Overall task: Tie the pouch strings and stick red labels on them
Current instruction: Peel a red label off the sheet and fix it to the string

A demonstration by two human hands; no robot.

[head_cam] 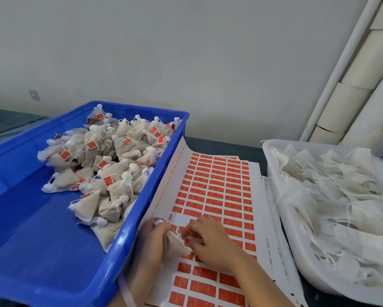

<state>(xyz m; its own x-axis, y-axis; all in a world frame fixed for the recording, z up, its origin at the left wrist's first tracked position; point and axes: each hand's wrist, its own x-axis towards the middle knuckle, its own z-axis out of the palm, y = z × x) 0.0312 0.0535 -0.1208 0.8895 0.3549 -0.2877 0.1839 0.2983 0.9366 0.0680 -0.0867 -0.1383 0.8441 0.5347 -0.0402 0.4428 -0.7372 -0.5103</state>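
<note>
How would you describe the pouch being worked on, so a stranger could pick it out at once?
Find the sheet of red labels between the blue crate and the white tub. At its near end, the left hand grips one pouch. Unlike the others, it sits in neither container.

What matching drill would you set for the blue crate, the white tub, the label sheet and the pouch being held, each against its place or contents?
Column A
1. blue crate
2. white tub
3. label sheet
4. held pouch

Column B
a. gripped by the left hand, over the sheet
b. at left, holds tied, labelled pouches
c. at right, holds unlabelled pouches with loose strings
d. lies between the two containers

Pairs: 1-b; 2-c; 3-d; 4-a
</note>
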